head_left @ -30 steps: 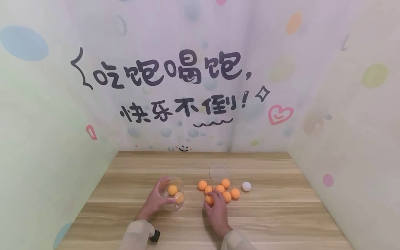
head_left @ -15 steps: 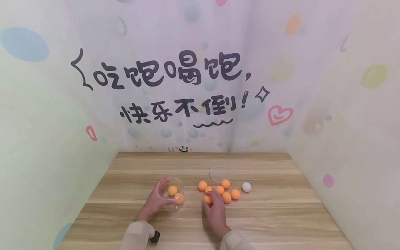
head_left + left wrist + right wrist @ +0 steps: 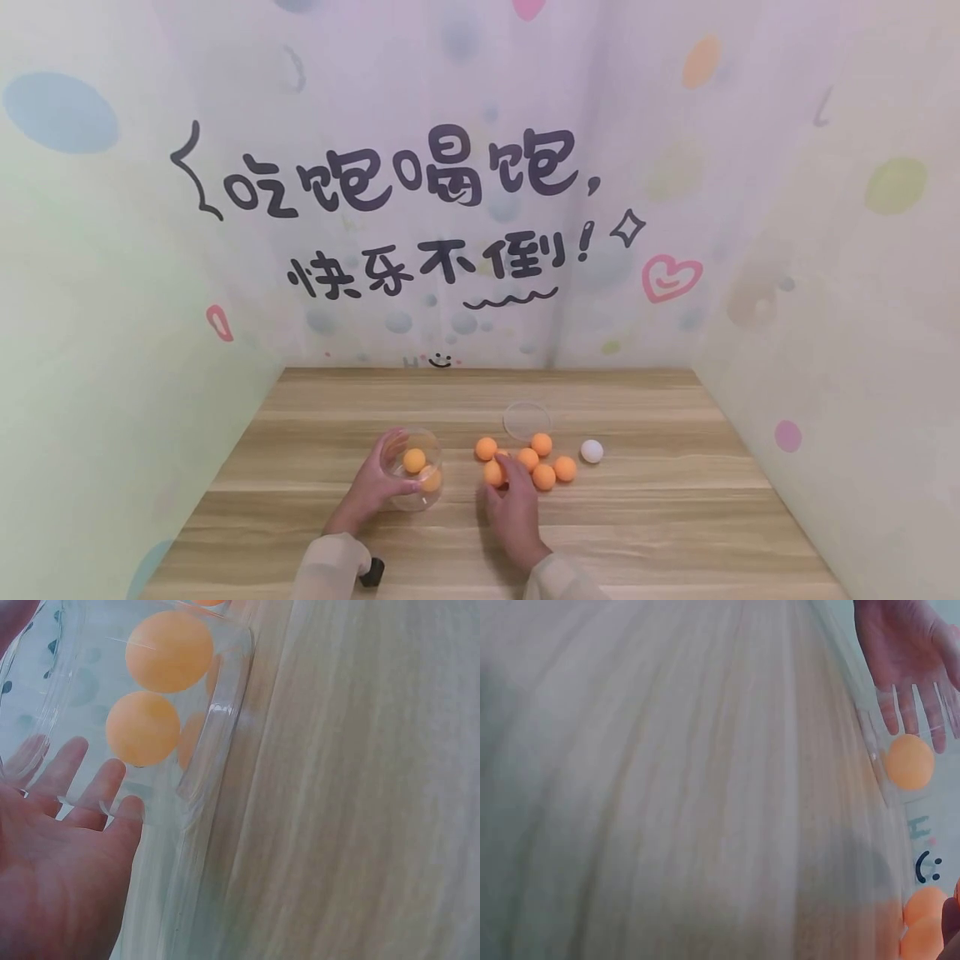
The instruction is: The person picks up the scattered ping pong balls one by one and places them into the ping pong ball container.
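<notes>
My left hand (image 3: 372,485) grips a clear plastic jar (image 3: 411,503) on the table, thumb on the near side and fingers round the far side. Two orange ping-pong balls lie inside the jar; in the left wrist view one ball (image 3: 169,651) rests close to the other ball (image 3: 143,729) near its base. To the right, my right hand (image 3: 517,515) pinches an orange ping-pong ball (image 3: 493,473) between thumb and fingers. Beside and beyond that hand several loose orange balls (image 3: 543,477) form a loose cluster, one partly hidden by the fingers.
A white ball (image 3: 592,452) lies right of the cluster. Behind the orange balls is a clear round lid (image 3: 527,403), flat on the wood-grain table (image 3: 660,533). Printed curtain-like walls (image 3: 480,333) enclose the table at the back and both sides.
My right hand has shifted slightly left with the orange ball between its fingers, away from the rest of the cluster. The left hand and jar stay in place.
</notes>
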Available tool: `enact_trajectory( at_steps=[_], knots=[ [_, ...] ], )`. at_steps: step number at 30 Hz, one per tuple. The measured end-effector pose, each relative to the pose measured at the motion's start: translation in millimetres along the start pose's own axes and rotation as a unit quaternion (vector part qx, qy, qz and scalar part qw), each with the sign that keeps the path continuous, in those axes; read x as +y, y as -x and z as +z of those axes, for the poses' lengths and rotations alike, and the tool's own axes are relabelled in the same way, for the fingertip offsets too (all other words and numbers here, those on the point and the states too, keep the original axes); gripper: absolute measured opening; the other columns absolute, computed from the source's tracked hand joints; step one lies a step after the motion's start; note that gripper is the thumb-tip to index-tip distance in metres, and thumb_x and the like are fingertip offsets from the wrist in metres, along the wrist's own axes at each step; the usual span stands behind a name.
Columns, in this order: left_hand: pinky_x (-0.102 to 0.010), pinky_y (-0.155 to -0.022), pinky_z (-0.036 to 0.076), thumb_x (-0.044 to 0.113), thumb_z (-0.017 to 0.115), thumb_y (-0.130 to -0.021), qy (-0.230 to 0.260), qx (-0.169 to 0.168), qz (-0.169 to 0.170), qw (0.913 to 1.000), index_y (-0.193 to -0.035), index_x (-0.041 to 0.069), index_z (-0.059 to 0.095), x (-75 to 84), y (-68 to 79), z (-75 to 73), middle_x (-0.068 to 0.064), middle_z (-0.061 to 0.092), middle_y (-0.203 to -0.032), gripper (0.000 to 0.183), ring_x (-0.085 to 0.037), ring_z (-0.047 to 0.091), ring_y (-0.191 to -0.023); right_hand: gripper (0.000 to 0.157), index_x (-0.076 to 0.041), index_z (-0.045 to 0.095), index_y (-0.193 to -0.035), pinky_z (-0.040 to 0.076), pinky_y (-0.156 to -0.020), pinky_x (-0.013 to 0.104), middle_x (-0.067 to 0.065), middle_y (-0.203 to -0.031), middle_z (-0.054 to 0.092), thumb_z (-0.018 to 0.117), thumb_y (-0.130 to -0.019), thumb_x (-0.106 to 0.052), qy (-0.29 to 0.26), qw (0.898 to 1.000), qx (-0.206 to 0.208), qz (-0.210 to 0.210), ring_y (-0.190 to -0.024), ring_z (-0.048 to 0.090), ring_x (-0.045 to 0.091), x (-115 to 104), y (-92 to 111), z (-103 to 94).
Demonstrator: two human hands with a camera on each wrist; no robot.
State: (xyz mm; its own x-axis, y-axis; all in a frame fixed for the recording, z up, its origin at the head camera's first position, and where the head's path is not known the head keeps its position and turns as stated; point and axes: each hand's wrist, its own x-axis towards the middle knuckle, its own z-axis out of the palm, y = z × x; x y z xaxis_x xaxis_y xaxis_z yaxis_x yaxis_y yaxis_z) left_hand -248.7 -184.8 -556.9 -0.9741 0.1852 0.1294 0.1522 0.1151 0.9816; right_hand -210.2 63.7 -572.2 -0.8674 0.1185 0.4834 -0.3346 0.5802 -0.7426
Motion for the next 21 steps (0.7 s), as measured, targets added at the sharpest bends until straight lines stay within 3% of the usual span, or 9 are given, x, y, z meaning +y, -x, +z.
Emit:
enact_trajectory(
  at_steps=[7, 12, 21],
  knots=[
    [-0.048, -0.115, 0.017, 0.001, 0.087, -0.065, -0.001, 0.001, -0.003, 1.0000, -0.149, 0.012, 0.028, -1.0, 0.1, -1.0, -0.016, 0.036, -0.151, 0.104, -0.037, 0.030, -0.140, 0.048, 0.000, 0.061, -0.121, 0.056, -0.077, 0.027, 0.015, -0.124, 0.058, 0.077, -0.076, 0.007, -0.082, 0.996, -0.012, 0.018, -0.103, 0.060, 0.027, -8.1, -2.0, 1.9],
    [-0.049, -0.115, 0.017, 0.001, 0.087, -0.065, -0.006, -0.001, -0.001, 1.0000, -0.149, 0.012, 0.027, 0.1, 1.2, -0.4, -0.016, 0.035, -0.151, 0.103, -0.037, 0.029, -0.140, 0.045, 0.002, 0.062, -0.119, 0.057, -0.073, 0.028, 0.010, -0.113, 0.062, 0.079, -0.077, 0.003, -0.124, 0.992, -0.012, 0.001, -0.089, 0.062, 0.021, -13.6, -4.3, 3.5],
    [-0.053, -0.113, 0.020, -0.002, 0.085, -0.068, 0.000, -0.004, 0.014, 0.9999, -0.147, 0.004, 0.029, 1.0, 0.9, -0.8, -0.021, 0.034, -0.151, 0.098, -0.041, 0.028, -0.139, 0.046, -0.006, 0.064, -0.120, 0.057, -0.068, 0.028, 0.003, -0.108, 0.065, 0.081, -0.077, -0.005, -0.125, 0.992, -0.019, -0.002, -0.088, 0.060, 0.016, -23.5, -7.2, 5.1]
  ],
)
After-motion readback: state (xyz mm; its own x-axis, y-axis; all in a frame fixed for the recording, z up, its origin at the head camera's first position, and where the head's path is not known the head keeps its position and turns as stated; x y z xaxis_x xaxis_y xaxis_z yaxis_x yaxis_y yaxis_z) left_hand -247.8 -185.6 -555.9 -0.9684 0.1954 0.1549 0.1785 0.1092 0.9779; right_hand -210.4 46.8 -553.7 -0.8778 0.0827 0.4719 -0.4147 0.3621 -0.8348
